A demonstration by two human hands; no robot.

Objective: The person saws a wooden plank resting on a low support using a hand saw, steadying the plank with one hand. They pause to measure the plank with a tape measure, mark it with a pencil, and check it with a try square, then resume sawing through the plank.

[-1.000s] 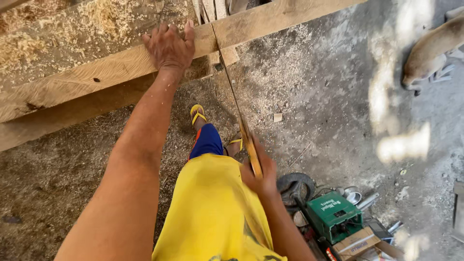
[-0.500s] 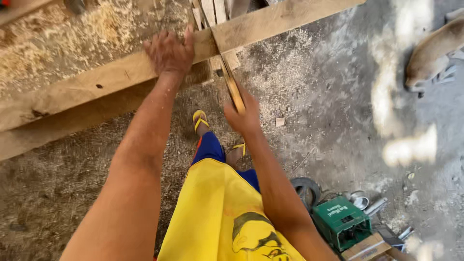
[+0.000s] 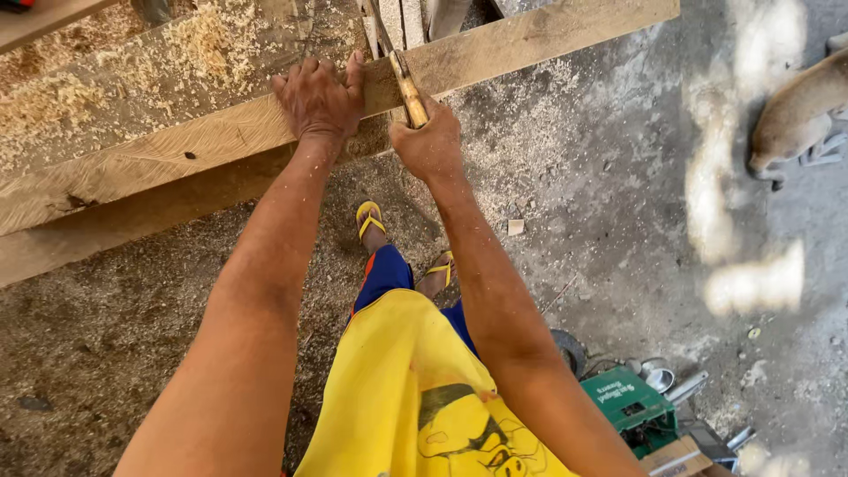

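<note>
My left hand (image 3: 320, 99) lies flat, fingers spread, on a long wooden plank (image 3: 530, 40) that runs across the top of the view. My right hand (image 3: 428, 141) is closed around the yellowish wooden handle of a hand saw (image 3: 409, 93). The saw's thin blade reaches up over the plank right beside my left hand. Below my arms I see my yellow shirt, blue shorts and feet in yellow flip-flops (image 3: 369, 218) on the concrete floor.
Sawdust (image 3: 79, 88) covers the wooden bench behind the plank and the floor under it. A green power tool (image 3: 629, 406) with metal parts lies on the floor at lower right. A tan animal (image 3: 799, 115) stands at the right edge.
My right hand has pushed the saw forward, from low near my leg up to the plank. My left hand has stayed pressed on the plank.
</note>
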